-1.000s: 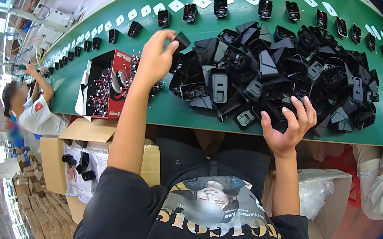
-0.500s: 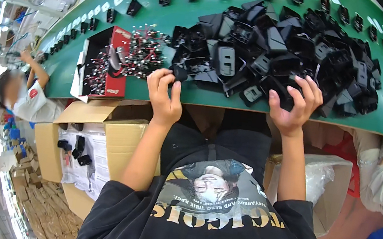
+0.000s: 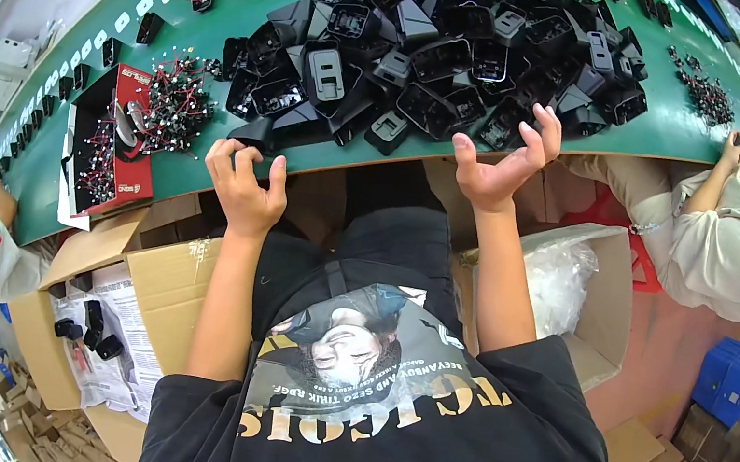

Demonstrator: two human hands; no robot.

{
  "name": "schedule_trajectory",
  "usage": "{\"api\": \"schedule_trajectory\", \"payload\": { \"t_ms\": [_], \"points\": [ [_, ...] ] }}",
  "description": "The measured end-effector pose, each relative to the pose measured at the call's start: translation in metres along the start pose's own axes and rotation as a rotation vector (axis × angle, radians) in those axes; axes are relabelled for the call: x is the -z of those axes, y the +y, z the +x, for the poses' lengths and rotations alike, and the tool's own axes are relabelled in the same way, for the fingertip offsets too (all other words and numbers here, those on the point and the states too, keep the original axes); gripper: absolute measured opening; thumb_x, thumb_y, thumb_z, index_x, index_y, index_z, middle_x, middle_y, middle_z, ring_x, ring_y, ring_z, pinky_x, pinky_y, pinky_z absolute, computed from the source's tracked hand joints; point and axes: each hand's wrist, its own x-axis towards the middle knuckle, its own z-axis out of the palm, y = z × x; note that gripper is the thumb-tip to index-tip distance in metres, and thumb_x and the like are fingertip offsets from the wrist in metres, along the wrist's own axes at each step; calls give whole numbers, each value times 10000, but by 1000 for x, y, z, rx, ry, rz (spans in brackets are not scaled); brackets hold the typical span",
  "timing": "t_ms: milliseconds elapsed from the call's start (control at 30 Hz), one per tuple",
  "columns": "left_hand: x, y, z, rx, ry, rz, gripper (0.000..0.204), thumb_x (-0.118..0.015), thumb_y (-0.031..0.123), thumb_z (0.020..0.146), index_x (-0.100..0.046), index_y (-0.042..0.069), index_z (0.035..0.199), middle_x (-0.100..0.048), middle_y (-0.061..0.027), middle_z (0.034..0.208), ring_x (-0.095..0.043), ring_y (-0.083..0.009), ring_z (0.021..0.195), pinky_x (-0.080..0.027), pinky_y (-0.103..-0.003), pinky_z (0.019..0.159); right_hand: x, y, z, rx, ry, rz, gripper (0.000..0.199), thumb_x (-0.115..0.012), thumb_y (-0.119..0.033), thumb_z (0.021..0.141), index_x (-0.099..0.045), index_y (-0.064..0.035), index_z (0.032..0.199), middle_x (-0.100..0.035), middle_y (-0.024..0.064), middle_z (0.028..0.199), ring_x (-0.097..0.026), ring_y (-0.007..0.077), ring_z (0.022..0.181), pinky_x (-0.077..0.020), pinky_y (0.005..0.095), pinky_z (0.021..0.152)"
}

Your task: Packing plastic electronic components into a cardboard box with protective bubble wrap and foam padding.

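My left hand [image 3: 245, 189] is at the table's near edge, its fingers bent and its thumb apart, holding nothing that I can see. Just beyond its fingertips a small black plastic housing [image 3: 252, 132] lies at the edge of the pile; whether they touch is unclear. My right hand [image 3: 506, 166] hovers in front of the pile with palm up and fingers spread, empty. A big heap of black plastic housings [image 3: 443, 59] fills the table before me. Some show open, hollow sides, others a grey faceplate [image 3: 325, 75] with cutouts.
On the green table [image 3: 187, 122], a red box [image 3: 133, 177] and a heap of wired parts [image 3: 177, 106] lie at left. Housings and white cards line the far side. Cardboard boxes [image 3: 169, 290] flank my legs. People [image 3: 737, 229] sit at both sides.
The whole view has swung, so the table sits further left and higher. My right hand has drawn back from the housings and turned palm up. The left hand's fingers have come off the small housing.
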Motion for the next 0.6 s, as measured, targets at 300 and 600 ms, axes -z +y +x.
{"api": "schedule_trajectory", "payload": {
  "t_ms": [300,600],
  "points": [
    [-18,19,5,-11,115,44,669,-744,416,821,-394,96,1294,-296,-222,1471,-329,-460,1345,-265,-587,1124,-2,-24,-13,-100,-297,-324,956,-768,-591,754,-338,-149,1485,-201,222,1619,-161,473,1475,-144,700,1112],
    [-53,42,24,111,57,266,1039,-698,597,823,-174,146,1597,-16,-323,1651,-35,-572,1499,-47,-753,1124,-16,-29,-5,-167,-459,-452,1103,-769,-667,703,-287,-189,1572,-106,178,1686,-29,497,1525,-35,792,1065]
  ]
}}
